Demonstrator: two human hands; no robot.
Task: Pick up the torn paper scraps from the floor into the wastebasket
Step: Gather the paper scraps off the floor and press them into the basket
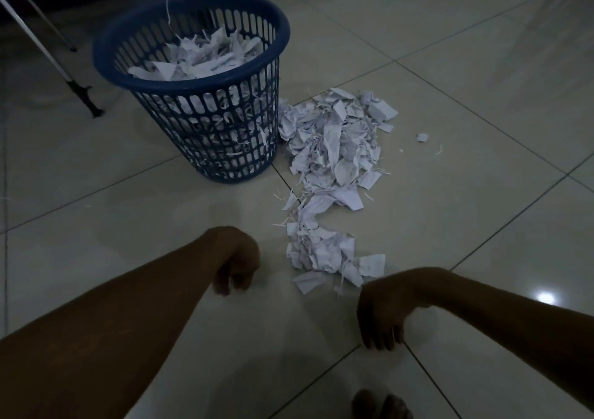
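Nearest of all, bare toes show at the bottom edge on the pale, glossy tiled floor, crossed by thin dark grout lines. Just above them both arms reach forward. The left hand hangs with its fingers loosely curled downward and holding nothing; the right hand droops the same way, its fingers relaxed, pointing at the floor and likewise empty.

Just beyond the fingertips, between the two hands and a little closer to the right one, begins the trail of torn paper scraps: white, crumpled, ragged-edged pieces mixed with thin shredded strips. It widens into a thick heap farther off, with a stray bit lying apart to the right.

Past the left fingers, touching the heap's far edge, stands the wastebasket, round, dark blue plastic with slotted walls, tapering toward its base. It already looks nearly full of paper, so I would judge the job well underway, yet a sizeable pile remains on the floor. Metal legs stand farther back on the left.
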